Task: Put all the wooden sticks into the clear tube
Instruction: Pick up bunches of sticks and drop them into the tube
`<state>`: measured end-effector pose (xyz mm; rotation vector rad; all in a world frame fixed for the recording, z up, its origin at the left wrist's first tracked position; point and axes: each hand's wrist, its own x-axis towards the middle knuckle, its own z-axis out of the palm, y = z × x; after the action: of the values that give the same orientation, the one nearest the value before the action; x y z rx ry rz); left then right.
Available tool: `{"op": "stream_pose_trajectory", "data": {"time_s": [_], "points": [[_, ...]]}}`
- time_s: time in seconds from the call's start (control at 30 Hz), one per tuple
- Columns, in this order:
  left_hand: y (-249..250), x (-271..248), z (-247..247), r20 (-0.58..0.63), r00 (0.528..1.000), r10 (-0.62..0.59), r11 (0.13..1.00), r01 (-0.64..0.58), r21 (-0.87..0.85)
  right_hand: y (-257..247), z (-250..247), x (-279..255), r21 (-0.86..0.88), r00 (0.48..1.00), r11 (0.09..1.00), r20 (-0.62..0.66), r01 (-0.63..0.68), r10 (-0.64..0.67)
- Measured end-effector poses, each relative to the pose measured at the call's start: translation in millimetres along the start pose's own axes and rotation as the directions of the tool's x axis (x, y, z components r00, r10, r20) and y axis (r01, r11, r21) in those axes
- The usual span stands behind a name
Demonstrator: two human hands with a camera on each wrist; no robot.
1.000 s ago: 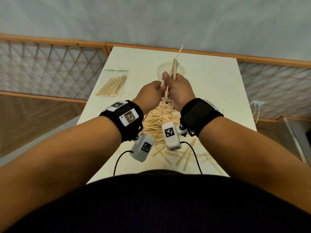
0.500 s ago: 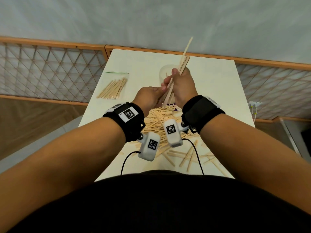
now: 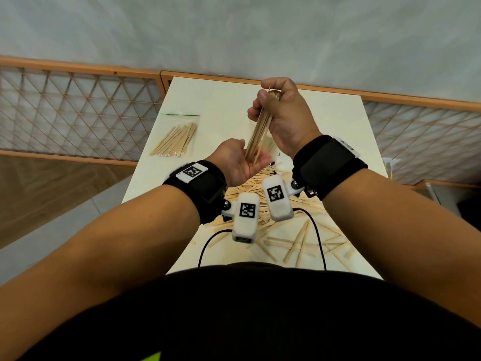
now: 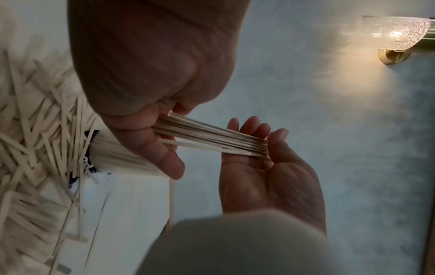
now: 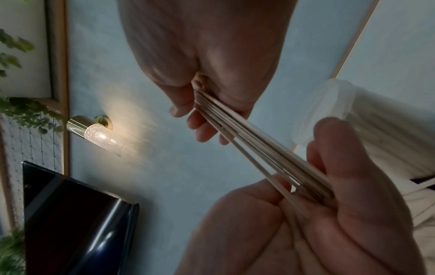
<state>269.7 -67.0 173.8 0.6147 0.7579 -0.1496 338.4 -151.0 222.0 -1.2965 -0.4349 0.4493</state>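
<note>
My right hand (image 3: 264, 106) is raised over the far part of the table and grips a bundle of thin wooden sticks (image 3: 259, 131), which slants down toward me. The bundle's lower ends rest against the palm of my left hand (image 3: 251, 162), held palm up with relaxed fingers. In the left wrist view the sticks (image 4: 212, 137) run from the right fist to the left palm (image 4: 266, 167). The clear tube (image 5: 329, 111), with sticks inside, stands just behind the hands. In the head view the hands hide it. A loose pile of sticks (image 3: 299, 230) covers the near table.
A clear zip bag of sticks (image 3: 177, 139) lies at the left of the white table (image 3: 221, 100). Wooden-framed mesh fencing (image 3: 78, 113) runs along both sides. Wrist camera cables hang over the near table edge. A lit wall lamp (image 4: 395, 35) is above.
The right hand has lifted the bundle higher and farther from me. The left hand has left the sticks' side, turned palm up and now lies under their lower ends.
</note>
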Motion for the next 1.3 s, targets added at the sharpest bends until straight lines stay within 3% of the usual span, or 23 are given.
{"op": "stream_pose_trajectory", "data": {"time_s": [0.2, 0.3, 0.37, 0.43, 0.47, 0.53, 0.6, 0.67, 0.77, 0.97, 1.1, 1.23, 1.3], "points": [[5, 0, 4, -0.046, 0.999, 0.009, 0.995, -0.005, 0.103, -9, 5, 4, -0.077, 0.999, 0.997, -0.029, 0.014, -0.016], [8, 1, 7, -0.065, 0.998, 0.018, 0.991, -0.009, 0.134, -9, 4, 6, -0.216, 0.999, 0.976, 0.007, 0.038, -0.038], [10, 2, 9, -0.073, 0.997, 0.027, 0.988, -0.016, 0.151, -6, 3, 6, -0.469, 0.993, 0.876, 0.039, 0.115, -0.109], [11, 2, 9, -0.072, 0.997, 0.011, 0.986, 0.001, 0.165, -1, -3, 7, -0.727, 0.972, 0.649, 0.116, 0.223, -0.204], [10, 2, 9, -0.067, 0.998, -0.003, 0.983, 0.016, 0.183, 1, -7, 7, -0.793, 0.961, 0.552, 0.149, 0.257, -0.234], [9, 2, 7, -0.039, 0.999, -0.012, 0.96, 0.022, 0.278, 2, -16, 10, -0.833, 0.954, 0.49, 0.137, 0.257, -0.267], [8, 2, 5, 0.035, 0.998, 0.046, 0.882, -0.057, 0.468, 1, -25, 14, -0.837, 0.954, 0.5, 0.08, 0.222, -0.29], [8, 0, 4, 0.165, 0.98, 0.114, 0.744, -0.194, 0.64, 0, -32, 18, -0.835, 0.951, 0.515, 0.031, 0.193, -0.306], [11, -10, 5, 0.347, 0.927, 0.14, 0.564, -0.363, 0.742, -2, -40, 23, -0.833, 0.949, 0.53, -0.02, 0.158, -0.315], [11, -15, 13, 0.409, 0.894, 0.182, 0.438, -0.446, 0.781, -5, -38, 24, -0.805, 0.969, 0.579, -0.022, 0.129, -0.247], [10, -9, 4, 0.392, 0.908, 0.148, 0.515, -0.409, 0.753, -18, -44, 26, -0.653, 0.994, 0.756, 0.103, 0.037, 0.04], [11, -8, 7, 0.304, 0.938, 0.17, 0.63, -0.34, 0.698, -26, -50, 25, -0.665, 0.972, 0.747, 0.183, 0.011, 0.148], [10, -7, 9, 0.291, 0.942, 0.168, 0.63, -0.33, 0.703, -29, -51, 24, -0.658, 0.966, 0.752, 0.184, -0.015, 0.181]]}}
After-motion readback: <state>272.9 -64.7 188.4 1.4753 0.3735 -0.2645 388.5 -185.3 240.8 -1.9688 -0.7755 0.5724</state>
